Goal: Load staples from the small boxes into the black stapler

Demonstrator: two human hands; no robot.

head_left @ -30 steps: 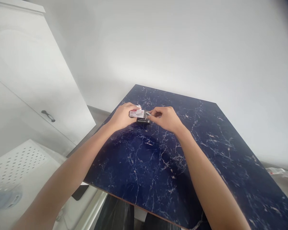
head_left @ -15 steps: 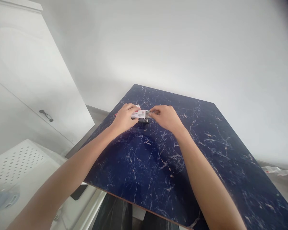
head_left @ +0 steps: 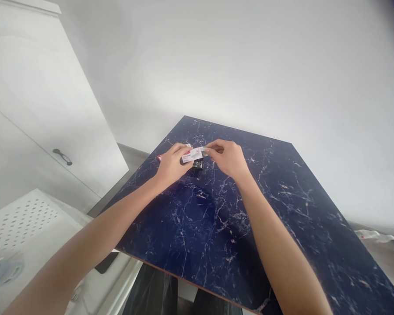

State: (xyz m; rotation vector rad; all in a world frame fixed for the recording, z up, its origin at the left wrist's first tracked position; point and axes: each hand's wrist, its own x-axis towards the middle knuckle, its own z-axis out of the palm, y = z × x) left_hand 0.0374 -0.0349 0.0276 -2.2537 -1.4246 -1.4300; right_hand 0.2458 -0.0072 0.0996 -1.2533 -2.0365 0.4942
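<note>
A small white-and-red staples box (head_left: 193,155), printed with a grey strip, is gripped in my left hand (head_left: 171,162), fingers closed round its left part. At the box's right end, my right hand (head_left: 228,158) pinches a small pale piece (head_left: 205,149); whether it is a flap or a staple strip I cannot tell. Just under the box lies a black stapler (head_left: 198,165), partly hidden by the box and my left hand. Behind that hand, part of a red-and-white package (head_left: 159,157) shows, mostly covered.
Both hands are over a dark blue marbled table (head_left: 210,236). A white cabinet with a black handle (head_left: 62,156) stands to the left, beside a white perforated surface (head_left: 22,221). Behind the table rises a pale wall (head_left: 236,70). Clear plastic (head_left: 374,236) lies beyond the right edge.
The staples box has tilted, its right end rising slightly. My right hand has moved up a little with it, still pinching at that end. The stapler stays on the table.
</note>
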